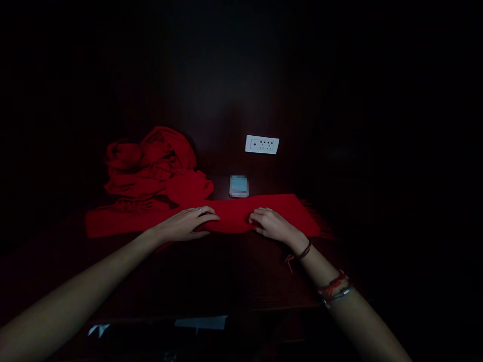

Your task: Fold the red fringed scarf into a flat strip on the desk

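A red scarf (pixel 232 213) with fringed ends lies folded in a long, flat strip across the dark tabletop. My left hand (pixel 186 222), with a ring on one finger, rests on the strip left of its middle, fingers stretched out and thumb apart. On the right part of the strip, my right hand (pixel 272 224) has its fingers curled in against the cloth, closed on it. The fingertips of this hand are partly hidden.
Behind the strip at the left is a crumpled heap of red cloth (pixel 154 163). A small phone-like object (pixel 239 186), its face blurred, lies just behind the scarf. A white wall socket (pixel 262 145) is on the dark back panel. The tabletop's front edge (pixel 241 312) runs below my hands.
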Motion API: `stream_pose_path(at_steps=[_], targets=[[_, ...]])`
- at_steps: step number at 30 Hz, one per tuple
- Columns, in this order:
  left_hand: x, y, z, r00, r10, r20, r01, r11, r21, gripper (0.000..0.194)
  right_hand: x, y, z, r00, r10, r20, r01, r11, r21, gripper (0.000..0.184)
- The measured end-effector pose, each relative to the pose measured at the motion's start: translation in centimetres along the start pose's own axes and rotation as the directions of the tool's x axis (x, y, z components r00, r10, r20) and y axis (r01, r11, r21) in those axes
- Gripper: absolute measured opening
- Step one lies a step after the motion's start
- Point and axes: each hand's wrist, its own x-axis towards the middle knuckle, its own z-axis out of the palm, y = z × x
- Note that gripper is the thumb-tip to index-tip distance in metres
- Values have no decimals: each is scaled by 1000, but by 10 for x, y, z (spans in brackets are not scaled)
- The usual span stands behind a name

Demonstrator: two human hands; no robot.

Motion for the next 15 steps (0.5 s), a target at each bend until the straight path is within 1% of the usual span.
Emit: stream_pose_path(at_steps=[2,4,8,10,12,15], targets=[[-2,-1,-2,1000,-23,18,23,1000,2,42,0,0,1,1000,-24,-1,24,1000,-16,16],[-4,-4,-2,998,-63,16,63,998,24,45,-2,0,1,999,-28,-25,28,999,23,16],[-10,-12,-2,991,-135,-7,135,989,58,57,-6,4,2,993,65,-102,-44,978,202,15],[-13,-16,-5,985,-169,-33,171,983,69,63,-7,7,2,988,111,-110,-78,959,274,15],[-16,-19,-8,977,-201,-70,207,973,98,65,-9,10,2,985,139,-99,-103,947,303,15],[-19,-24,-16,960,-257,-111,272,950,155,64,-9,11,0,982,166,-89,-131,941,312,15]])
